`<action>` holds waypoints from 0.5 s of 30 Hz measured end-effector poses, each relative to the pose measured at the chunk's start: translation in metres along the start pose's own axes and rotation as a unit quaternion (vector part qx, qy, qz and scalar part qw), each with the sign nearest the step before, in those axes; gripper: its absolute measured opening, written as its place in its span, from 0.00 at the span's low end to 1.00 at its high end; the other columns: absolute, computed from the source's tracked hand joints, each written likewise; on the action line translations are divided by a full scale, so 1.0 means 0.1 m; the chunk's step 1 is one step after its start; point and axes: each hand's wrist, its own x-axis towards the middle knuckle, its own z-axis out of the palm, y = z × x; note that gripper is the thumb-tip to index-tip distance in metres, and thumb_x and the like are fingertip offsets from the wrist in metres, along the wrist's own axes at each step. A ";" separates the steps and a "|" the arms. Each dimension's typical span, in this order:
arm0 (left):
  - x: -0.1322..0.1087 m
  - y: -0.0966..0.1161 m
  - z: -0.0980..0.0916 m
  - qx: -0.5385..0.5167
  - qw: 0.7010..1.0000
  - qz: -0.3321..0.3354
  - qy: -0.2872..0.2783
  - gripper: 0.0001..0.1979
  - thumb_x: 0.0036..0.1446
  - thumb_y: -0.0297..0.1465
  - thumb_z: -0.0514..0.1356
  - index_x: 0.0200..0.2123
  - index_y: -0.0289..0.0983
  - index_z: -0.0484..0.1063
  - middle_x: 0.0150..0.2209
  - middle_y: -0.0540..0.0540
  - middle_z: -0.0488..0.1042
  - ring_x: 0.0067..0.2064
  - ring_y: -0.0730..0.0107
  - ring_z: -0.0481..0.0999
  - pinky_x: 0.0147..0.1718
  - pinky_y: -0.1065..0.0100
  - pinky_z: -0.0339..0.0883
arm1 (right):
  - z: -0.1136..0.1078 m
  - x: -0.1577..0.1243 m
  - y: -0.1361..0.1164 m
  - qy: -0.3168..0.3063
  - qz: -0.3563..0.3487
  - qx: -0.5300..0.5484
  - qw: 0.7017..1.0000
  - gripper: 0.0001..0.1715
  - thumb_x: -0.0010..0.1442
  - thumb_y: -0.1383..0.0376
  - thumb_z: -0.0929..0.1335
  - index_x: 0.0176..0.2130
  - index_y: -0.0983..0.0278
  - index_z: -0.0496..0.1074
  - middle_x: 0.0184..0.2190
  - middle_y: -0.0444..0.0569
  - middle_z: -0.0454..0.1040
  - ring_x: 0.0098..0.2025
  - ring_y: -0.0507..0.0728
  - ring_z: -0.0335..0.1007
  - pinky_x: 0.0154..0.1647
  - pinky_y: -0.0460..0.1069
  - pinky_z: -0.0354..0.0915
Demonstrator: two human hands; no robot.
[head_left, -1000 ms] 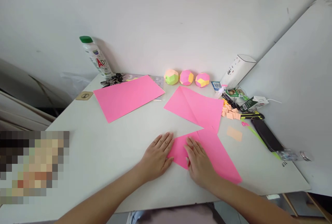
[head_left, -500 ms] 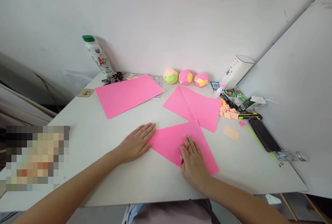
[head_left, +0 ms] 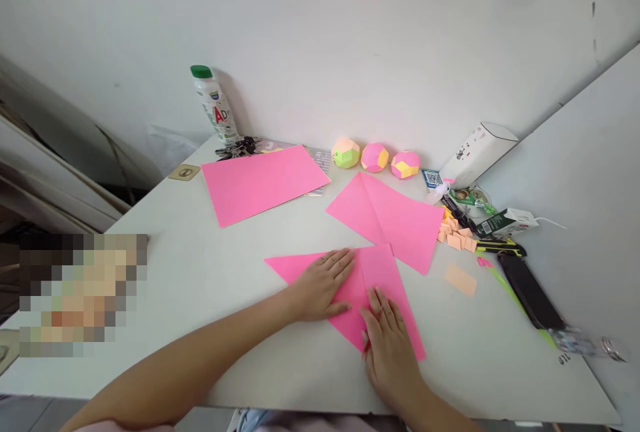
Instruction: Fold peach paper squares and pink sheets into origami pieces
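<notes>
A folded pink paper sheet (head_left: 385, 272) lies on the white table (head_left: 200, 272) in front of me. My left hand (head_left: 320, 282) rests flat on its left part, fingers stretched out. My right hand (head_left: 390, 345) presses flat on its lower right part, fingers together and straight. Behind it lies a second folded pink sheet (head_left: 390, 219), and farther left a flat pink sheet (head_left: 263, 182).
Along the wall stand a green-capped bottle (head_left: 214, 104), keys (head_left: 237, 147) and three paper balls (head_left: 375, 157). At the right are a white carton (head_left: 477, 150), small orange paper pieces (head_left: 456, 237), a loose orange slip (head_left: 461, 280), a utility knife (head_left: 495, 245) and a black phone (head_left: 530, 290).
My left hand moved from the bare table onto the pink sheet's left part. The sheet turned, its point now reaching left. My right hand slid toward its lower corner.
</notes>
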 end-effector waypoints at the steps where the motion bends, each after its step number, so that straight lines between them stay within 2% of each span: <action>1: -0.01 -0.01 -0.01 -0.005 1.000 0.003 -0.006 0.44 0.59 0.56 0.42 0.65 0.26 0.45 0.67 0.32 0.41 0.67 0.51 0.43 0.63 0.55 0.40 | -0.03 -0.08 0.03 0.000 -0.016 -0.001 1.000 0.28 0.50 0.79 0.58 0.51 0.69 0.65 0.63 0.64 0.55 0.68 0.66 0.40 0.59 0.67 0.57; 3: 0.00 0.00 -0.02 -0.005 1.000 0.004 -0.019 0.50 0.55 0.60 0.43 0.65 0.24 0.46 0.66 0.30 0.40 0.67 0.48 0.43 0.63 0.54 0.39 | -0.12 -0.22 0.11 -0.001 -0.023 -0.008 1.000 0.29 0.48 0.80 0.59 0.49 0.69 0.66 0.63 0.65 0.55 0.67 0.67 0.42 0.57 0.67 0.59; 5: 0.05 0.06 -0.04 0.008 0.999 -0.002 -0.033 0.54 0.51 0.63 0.44 0.64 0.21 0.48 0.66 0.27 0.41 0.67 0.45 0.43 0.63 0.53 0.37 | -0.25 -0.27 0.21 -0.011 -0.060 0.009 0.998 0.26 0.50 0.79 0.59 0.48 0.68 0.68 0.61 0.64 0.59 0.65 0.67 0.49 0.55 0.65 0.61; 7: 0.11 0.14 -0.07 0.021 0.999 -0.011 -0.049 0.58 0.46 0.65 0.46 0.63 0.19 0.51 0.65 0.25 0.43 0.66 0.41 0.43 0.63 0.50 0.35 | -0.42 -0.18 0.33 -0.046 -0.073 0.068 0.994 0.17 0.55 0.76 0.60 0.41 0.65 0.71 0.57 0.60 0.65 0.61 0.65 0.57 0.54 0.62 0.63; 8: 0.14 0.17 -0.08 0.025 0.998 -0.015 -0.054 0.59 0.44 0.66 0.47 0.62 0.19 0.52 0.65 0.24 0.44 0.66 0.39 0.43 0.63 0.49 0.34 | -0.50 -0.09 0.39 -0.068 -0.060 0.120 0.989 0.11 0.57 0.73 0.61 0.35 0.63 0.71 0.54 0.58 0.70 0.58 0.63 0.62 0.52 0.60 0.65; 9: 0.16 0.19 -0.09 0.024 0.998 -0.019 -0.059 0.61 0.42 0.67 0.48 0.62 0.19 0.53 0.65 0.24 0.45 0.66 0.38 0.43 0.62 0.47 0.33 | -0.58 0.03 0.45 -0.088 -0.038 0.176 0.980 0.09 0.60 0.69 0.62 0.31 0.62 0.70 0.47 0.56 0.75 0.52 0.62 0.68 0.49 0.57 0.67; 10: 0.17 0.21 -0.09 0.018 0.998 -0.022 -0.062 0.61 0.40 0.67 0.49 0.62 0.20 0.52 0.65 0.24 0.45 0.66 0.37 0.42 0.62 0.47 0.32 | -0.63 0.17 0.50 -0.112 -0.008 0.240 0.964 0.10 0.62 0.65 0.62 0.30 0.62 0.70 0.37 0.54 0.77 0.44 0.59 0.72 0.43 0.54 0.70; 12: 0.17 0.21 -0.09 -0.004 0.997 -0.028 -0.066 0.62 0.40 0.67 0.49 0.63 0.20 0.51 0.65 0.24 0.44 0.66 0.37 0.40 0.62 0.47 0.30 | -0.67 0.48 0.60 -0.179 0.061 0.360 0.913 0.22 0.68 0.59 0.56 0.30 0.62 0.70 0.27 0.49 0.76 0.31 0.54 0.73 0.36 0.52 0.70; 13: 0.17 0.21 -0.08 -0.017 0.997 -0.030 -0.067 0.62 0.40 0.67 0.49 0.63 0.20 0.50 0.65 0.24 0.43 0.67 0.38 0.40 0.62 0.47 0.30 | -0.64 0.65 0.64 -0.185 0.083 0.408 0.890 0.29 0.69 0.56 0.51 0.31 0.62 0.70 0.26 0.49 0.75 0.30 0.54 0.72 0.36 0.52 0.69; 15: 0.15 0.18 -0.05 -0.038 0.997 -0.032 -0.065 0.62 0.40 0.67 0.48 0.64 0.21 0.49 0.65 0.25 0.42 0.67 0.38 0.39 0.62 0.46 0.30 | -0.53 0.97 0.71 -0.154 0.104 0.466 0.865 0.32 0.69 0.52 0.47 0.39 0.63 0.70 0.24 0.46 0.71 0.28 0.53 0.70 0.34 0.51 0.68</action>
